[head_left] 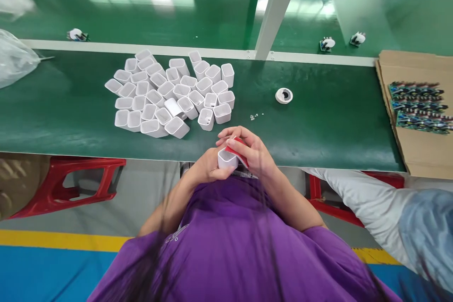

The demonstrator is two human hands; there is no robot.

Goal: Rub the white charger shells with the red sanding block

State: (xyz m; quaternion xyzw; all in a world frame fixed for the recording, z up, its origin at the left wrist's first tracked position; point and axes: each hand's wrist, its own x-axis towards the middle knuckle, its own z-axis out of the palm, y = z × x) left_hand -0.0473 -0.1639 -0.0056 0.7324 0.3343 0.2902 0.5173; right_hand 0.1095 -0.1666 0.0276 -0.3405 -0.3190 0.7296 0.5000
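I see a small white plastic case [227,159] held just over the near edge of the green belt [318,122], close to the purple shirt [233,245]. Its open mouth faces up. My left hand [208,165] is closed around the case from the left side, fingers wrapped on its wall. My right hand [256,151] is curled over the top and right side, and it pinches a red piece [238,148] that lies against the case rim. What this red piece is, I cannot tell.

On the belt just beyond the hands there is a pile of the same white cases [170,94], most standing with the open end up, some lying on the side. A few tiny parts [255,116] lie near the pile on its right. Further right sits a white round part [284,96] with a dark centre. At the right edge a cardboard sheet [421,151] carries rows of circuit boards [419,106]. A clear plastic bag [16,59] lies at the left. Another person's sleeve [357,188] shows on the right below the belt.
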